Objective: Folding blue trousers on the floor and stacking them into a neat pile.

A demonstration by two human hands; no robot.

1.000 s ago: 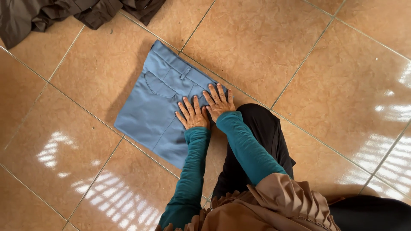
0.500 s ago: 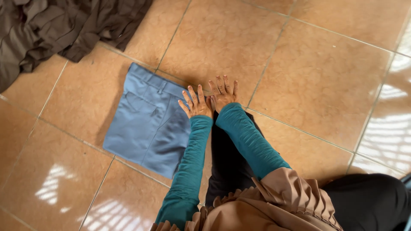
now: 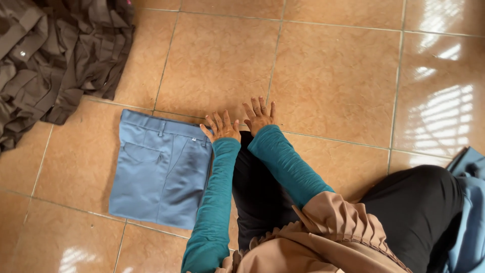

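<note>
1. The fingers of the left hand (image 3: 221,128) are spread apart and laid flat, clamped on nothing; the hand is seen just beyond the top right corner of the folded blue trousers (image 3: 159,169), and whether its outer fingers touch the waistband cannot be told.
2. The fingers of the right hand (image 3: 259,116) are likewise splayed and empty, pressed palm-down on the floor tiles (image 3: 333,76), just to the right of the left hand and farther from the trousers.
3. Both wrists are covered by teal sleeves (image 3: 283,164), which run back from the hands toward the camera, to the right of the trousers.
4. The trousers are laid flat on the tiles in a neat rectangle, waistband away from the camera, a back pocket and belt loops showing; their right edge is just beside the left sleeve.
5. A black garment (image 3: 257,197) on the person's legs is seen to the right of the trousers; its left edge is hidden behind the left sleeve.
6. A tan ruffled garment (image 3: 328,232) is cut off by the bottom edge, well to the right of the trousers.
7. A heap of dark brown clothes (image 3: 55,55) lies beyond the trousers' upper left corner, cut off by the top and left edges; single pieces cannot be made out.
8. More blue cloth (image 3: 467,212) is cut off at the right edge, well apart from the trousers; its kind cannot be told.
9. The floor is of glossy orange-brown tiles with pale grout lines, and bright striped window glare is seen far to the right of the trousers.
</note>
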